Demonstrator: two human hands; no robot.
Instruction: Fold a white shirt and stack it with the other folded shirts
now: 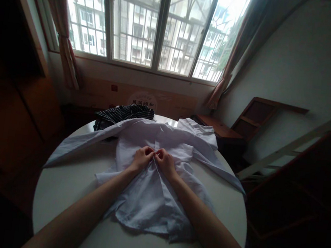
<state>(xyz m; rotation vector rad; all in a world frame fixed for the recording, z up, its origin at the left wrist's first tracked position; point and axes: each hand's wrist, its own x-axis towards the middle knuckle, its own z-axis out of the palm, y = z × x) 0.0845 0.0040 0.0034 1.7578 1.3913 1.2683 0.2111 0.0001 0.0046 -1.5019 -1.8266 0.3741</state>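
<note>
A pale, long-sleeved shirt [154, 210] lies spread on a round white table [65, 200], its sleeves stretched out to both sides. My left hand [143, 157] and my right hand [164, 161] meet at the middle of its front. Both pinch the front opening of the shirt, fingertips almost touching. Below them the two front edges part in a narrow upside-down V. Any button between the fingertips is too small to make out.
Dark striped cloth [124, 114] lies bunched at the table's back left. Another folded pale garment [199, 130] rests at the back right. Beyond stand a wooden cabinet [222, 127] and a cardboard box [174, 105] under the barred window [135, 26]. A ladder-like frame [286, 152] leans at right.
</note>
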